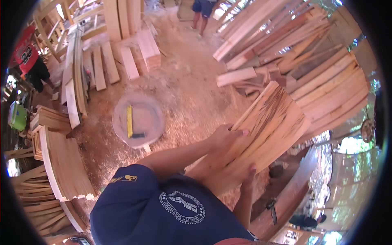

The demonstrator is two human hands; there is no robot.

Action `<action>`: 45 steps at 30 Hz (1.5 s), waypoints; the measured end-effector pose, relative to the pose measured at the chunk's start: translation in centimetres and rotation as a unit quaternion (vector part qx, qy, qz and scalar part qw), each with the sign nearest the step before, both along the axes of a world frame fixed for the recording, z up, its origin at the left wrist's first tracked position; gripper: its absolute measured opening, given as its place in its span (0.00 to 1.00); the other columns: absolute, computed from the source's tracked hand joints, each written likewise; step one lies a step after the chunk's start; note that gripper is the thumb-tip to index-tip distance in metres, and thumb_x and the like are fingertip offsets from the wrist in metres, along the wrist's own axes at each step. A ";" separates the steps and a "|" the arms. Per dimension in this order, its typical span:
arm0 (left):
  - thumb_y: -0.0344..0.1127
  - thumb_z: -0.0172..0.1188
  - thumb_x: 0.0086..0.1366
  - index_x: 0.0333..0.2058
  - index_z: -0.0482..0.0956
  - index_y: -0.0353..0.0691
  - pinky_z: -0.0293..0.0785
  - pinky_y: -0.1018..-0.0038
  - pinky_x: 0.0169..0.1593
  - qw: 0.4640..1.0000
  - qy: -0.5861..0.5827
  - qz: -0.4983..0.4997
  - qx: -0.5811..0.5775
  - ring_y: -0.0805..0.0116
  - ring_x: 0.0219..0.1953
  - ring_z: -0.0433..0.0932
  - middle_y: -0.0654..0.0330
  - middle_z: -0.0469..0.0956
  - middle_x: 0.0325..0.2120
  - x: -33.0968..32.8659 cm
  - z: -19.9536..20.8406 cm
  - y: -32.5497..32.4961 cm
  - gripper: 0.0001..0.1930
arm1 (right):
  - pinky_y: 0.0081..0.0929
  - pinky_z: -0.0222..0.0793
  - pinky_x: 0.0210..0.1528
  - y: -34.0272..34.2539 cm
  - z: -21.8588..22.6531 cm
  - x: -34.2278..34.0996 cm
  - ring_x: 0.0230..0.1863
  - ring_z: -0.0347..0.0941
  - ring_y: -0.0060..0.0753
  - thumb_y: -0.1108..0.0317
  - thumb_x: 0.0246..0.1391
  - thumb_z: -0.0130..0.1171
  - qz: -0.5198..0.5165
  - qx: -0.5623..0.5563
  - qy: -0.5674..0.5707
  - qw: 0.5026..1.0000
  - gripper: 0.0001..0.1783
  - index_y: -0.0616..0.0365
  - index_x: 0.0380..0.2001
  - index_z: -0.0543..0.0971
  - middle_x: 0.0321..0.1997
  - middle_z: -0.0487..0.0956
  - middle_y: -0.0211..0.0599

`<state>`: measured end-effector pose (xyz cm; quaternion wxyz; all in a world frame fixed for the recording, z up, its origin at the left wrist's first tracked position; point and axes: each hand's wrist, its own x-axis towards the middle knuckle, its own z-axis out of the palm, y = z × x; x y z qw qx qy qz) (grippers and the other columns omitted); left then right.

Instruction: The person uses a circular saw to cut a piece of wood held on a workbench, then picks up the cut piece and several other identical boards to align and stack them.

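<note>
The left hand (223,139) is curling partway closed over the upper-left edge of a wide wooden plank (265,130), its thumb lying on the dark-streaked face. The right hand (248,179) is gripping the opposite edge, thumb on top; how far its fingers are wrapping underneath cannot be told. The plank is slanting out from near the navy shirt (179,208) toward the upper right. The hands are taking opposite edges probably because so broad a piece is balancing better between two grips, and its near end may be leaning on the body, though contact is not showing.

A yellow-bladed try square (130,122) is lying flat on a round stool top (158,116), a spot likely keeping it within reach and out of the sawdust (188,98). At the right, leaning boards (335,92) are fanning out side by side, presumably to save room. At the left, stacked boards (67,163) are resting together.
</note>
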<state>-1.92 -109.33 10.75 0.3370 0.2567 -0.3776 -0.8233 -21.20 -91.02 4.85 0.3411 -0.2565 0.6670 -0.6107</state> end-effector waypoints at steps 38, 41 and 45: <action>0.52 0.59 0.74 0.67 0.66 0.29 0.73 0.62 0.63 0.918 0.000 0.397 -0.022 0.59 0.60 0.77 0.48 0.75 0.60 18.8 -4.1 -58.3 0.35 | 0.37 0.68 0.63 -82.2 -1.3 12.3 0.62 0.73 0.40 0.36 0.60 0.64 0.518 -0.021 0.084 0.851 0.47 0.67 0.65 0.70 0.60 0.77 0.45; 0.50 0.60 0.74 0.66 0.67 0.29 0.76 0.62 0.60 0.894 -0.010 0.446 -0.042 0.60 0.57 0.78 0.49 0.77 0.58 22.7 -5.1 -62.8 0.33 | 0.37 0.66 0.66 -88.0 -1.9 16.9 0.64 0.71 0.40 0.38 0.61 0.64 0.527 0.016 0.060 0.848 0.46 0.67 0.66 0.69 0.62 0.76 0.45; 0.49 0.60 0.74 0.64 0.70 0.28 0.77 0.63 0.59 0.899 -0.041 0.435 0.010 0.60 0.56 0.79 0.50 0.78 0.56 27.7 -3.9 -69.5 0.31 | 0.38 0.64 0.68 -93.2 -2.0 21.5 0.66 0.70 0.40 0.42 0.61 0.65 0.539 0.008 0.039 0.842 0.46 0.68 0.68 0.66 0.65 0.74 0.46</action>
